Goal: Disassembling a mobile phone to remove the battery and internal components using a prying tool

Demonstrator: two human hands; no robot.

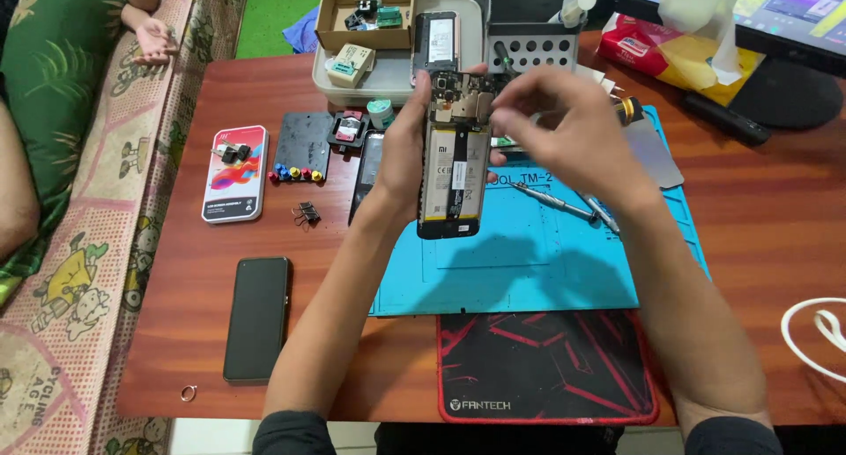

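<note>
My left hand [404,151] grips an opened smartphone [453,160] by its left edge and holds it upright above a blue work mat [529,261]. The phone's back is off, so the battery and circuit board show. My right hand [564,125] is at the phone's upper right corner with its fingers pinched on the board area. What the fingertips hold is too small to see. A screwdriver [555,201] and tweezers [604,213] lie on the mat below my right hand.
A black phone [256,318] lies at the left front. A phone-shaped case [233,173], a black tray with coloured bits [301,151], a cardboard box [366,13], a grey tray [397,76], a red-black mat [546,367] and a tissue pack [679,50] surround the work area. Another person's hand [152,41] rests on the sofa.
</note>
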